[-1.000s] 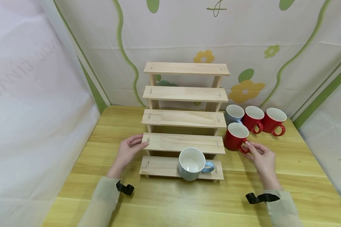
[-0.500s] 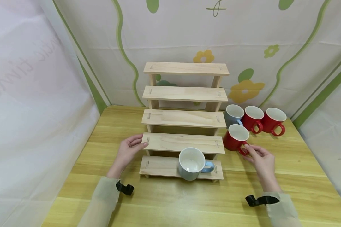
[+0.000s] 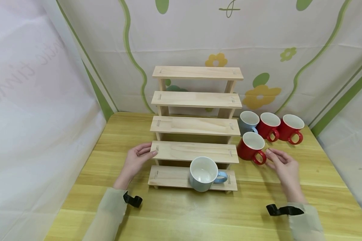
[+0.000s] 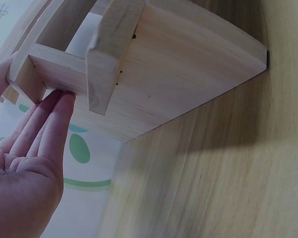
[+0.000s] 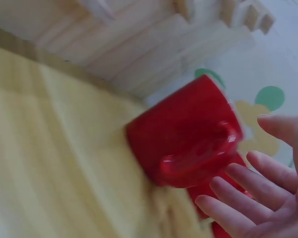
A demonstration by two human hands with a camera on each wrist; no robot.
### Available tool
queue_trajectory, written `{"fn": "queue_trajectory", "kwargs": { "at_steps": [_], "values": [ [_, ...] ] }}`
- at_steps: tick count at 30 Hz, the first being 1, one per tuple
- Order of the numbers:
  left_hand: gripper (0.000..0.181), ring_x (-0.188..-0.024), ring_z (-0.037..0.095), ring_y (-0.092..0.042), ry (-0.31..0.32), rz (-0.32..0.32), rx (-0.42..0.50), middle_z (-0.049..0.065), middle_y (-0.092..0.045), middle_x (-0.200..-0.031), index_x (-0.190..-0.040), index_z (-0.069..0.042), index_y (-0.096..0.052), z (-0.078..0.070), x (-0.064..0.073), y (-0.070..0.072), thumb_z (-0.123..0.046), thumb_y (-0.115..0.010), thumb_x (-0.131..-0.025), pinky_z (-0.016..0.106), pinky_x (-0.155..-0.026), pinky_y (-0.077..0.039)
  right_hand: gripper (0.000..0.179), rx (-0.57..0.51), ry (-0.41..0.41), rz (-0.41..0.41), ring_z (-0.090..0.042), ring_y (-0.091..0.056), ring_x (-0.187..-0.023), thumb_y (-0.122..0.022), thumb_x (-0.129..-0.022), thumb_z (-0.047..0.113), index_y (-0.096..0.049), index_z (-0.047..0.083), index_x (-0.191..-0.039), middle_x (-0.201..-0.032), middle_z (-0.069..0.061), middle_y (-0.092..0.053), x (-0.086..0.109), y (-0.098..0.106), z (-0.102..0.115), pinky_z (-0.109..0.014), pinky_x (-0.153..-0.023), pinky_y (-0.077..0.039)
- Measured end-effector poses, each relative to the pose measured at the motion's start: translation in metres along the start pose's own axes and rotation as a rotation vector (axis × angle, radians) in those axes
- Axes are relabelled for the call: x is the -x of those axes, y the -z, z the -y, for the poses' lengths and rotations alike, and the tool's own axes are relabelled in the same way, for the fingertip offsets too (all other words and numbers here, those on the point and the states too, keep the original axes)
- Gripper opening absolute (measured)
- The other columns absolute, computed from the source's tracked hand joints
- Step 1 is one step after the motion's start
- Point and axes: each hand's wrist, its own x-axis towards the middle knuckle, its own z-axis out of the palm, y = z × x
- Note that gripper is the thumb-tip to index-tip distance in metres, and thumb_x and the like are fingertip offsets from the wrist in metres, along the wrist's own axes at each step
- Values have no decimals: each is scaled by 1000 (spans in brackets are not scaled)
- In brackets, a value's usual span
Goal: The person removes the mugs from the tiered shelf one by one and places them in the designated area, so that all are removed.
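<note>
A five-step wooden display shelf (image 3: 184,151) stands mid-table. My left hand (image 3: 136,160) grips the left end of its second step from the bottom, thumb on top and fingers beneath, as the left wrist view of the hand (image 4: 32,183) shows. A light blue mug (image 3: 199,181) with a white inside sits on the lowest step, handle to the right. Beside the shelf's right side a red mug (image 3: 243,151) stands upright on the table. My right hand (image 3: 285,169) is just right of its handle, holding nothing. In the right wrist view its fingers (image 5: 258,186) are spread near the red mug (image 5: 179,129).
Behind the front red mug, a blue mug (image 3: 244,127) and two more red mugs, a middle one (image 3: 263,130) and a far-right one (image 3: 285,132), stand in a row by the back curtain (image 3: 181,33). Cloth curtains border the wooden table (image 3: 181,217) on the left and right too.
The red mug shifted slightly toward me with my right hand pinching its handle. That hand has since let go and moved right. My left hand stays on the shelf.
</note>
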Motion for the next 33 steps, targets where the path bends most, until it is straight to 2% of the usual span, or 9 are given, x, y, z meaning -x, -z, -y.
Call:
{"fn": "queue_trajectory", "kwargs": {
  "at_steps": [8, 18, 24, 33],
  "values": [
    [50, -112, 25, -67, 1, -2, -4, 19, -68, -126, -134, 2, -61, 0, -2, 0, -19, -80, -92, 27, -92, -55, 38, -21, 152, -15, -10, -72, -95, -76, -93, 12, -66, -6, -125, -109, 1, -74, 0, 2, 33, -26, -77, -57],
    [51, -112, 24, -67, 6, -4, -7, 19, -68, -126, -134, 2, -61, 0, -2, 0, -20, -80, -92, 27, -92, -55, 38, -60, 298, 46, -13, -71, -101, -74, -93, 3, -63, -13, -126, -115, -7, -74, 12, -13, 77, -27, -82, -55],
    [50, -112, 24, -68, 1, -5, -4, 19, -68, -125, -133, 2, -62, 1, -2, 0, -19, -80, -92, 28, -92, -55, 38, 12, 331, 117, -13, -71, -102, -73, -94, 4, -63, -11, -128, -118, -6, -73, 24, -25, 92, -24, -85, -54],
    [50, -112, 25, -67, -2, -3, -5, 19, -68, -125, -134, 2, -61, 1, -2, 1, -19, -80, -92, 27, -92, -55, 37, 272, 333, 184, -11, -66, -111, -73, -97, 13, -66, -1, -131, -124, -5, -71, 41, -43, 102, -12, -90, -49]
  ]
}}
